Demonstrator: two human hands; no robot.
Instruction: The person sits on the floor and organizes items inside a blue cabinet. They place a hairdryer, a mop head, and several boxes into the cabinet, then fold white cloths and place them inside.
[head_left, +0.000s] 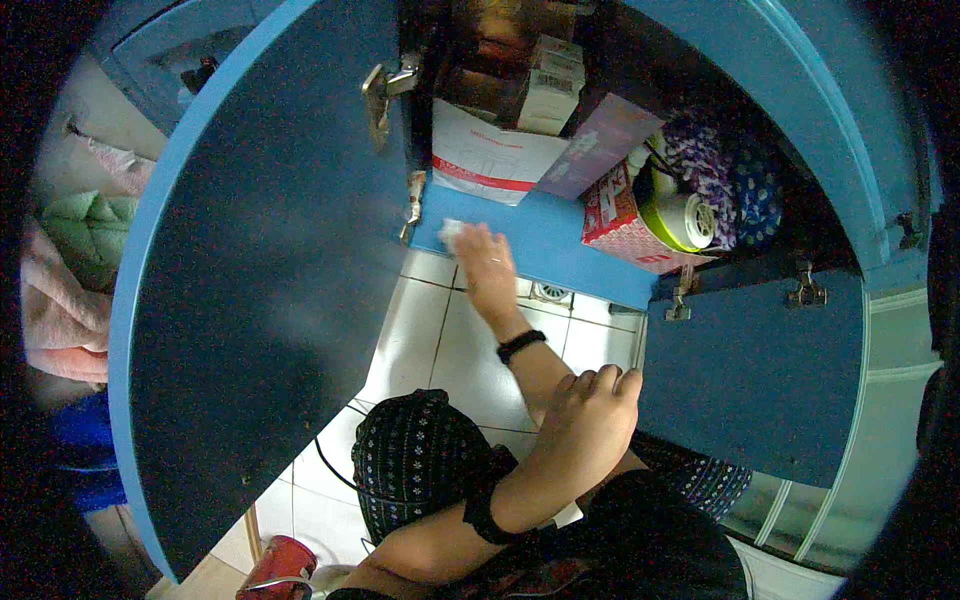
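Observation:
My right hand (486, 259), slightly blurred and wearing a ring, reaches to the front of the blue cabinet floor (532, 221). A small white wad (451, 234), tissue or cloth, shows beyond its fingertips, held against the board. A black band circles that wrist. My left hand (592, 424) crosses over my right forearm with its fingers bent; its palm is hidden, so whether it holds anything cannot be seen. Behind the right hand stands a white cardboard box (487, 154) with a red stripe. A red patterned box (622, 225) holds a green-and-white container (690, 223).
Open cabinet doors stand left (262, 300) and right (757, 375), with metal hinges (386, 82). Purple patterned fabric (701, 161) lies inside. Below are white floor tiles (480, 352), a round drain (553, 291) and a red container (281, 566). Towels (67, 300) hang far left.

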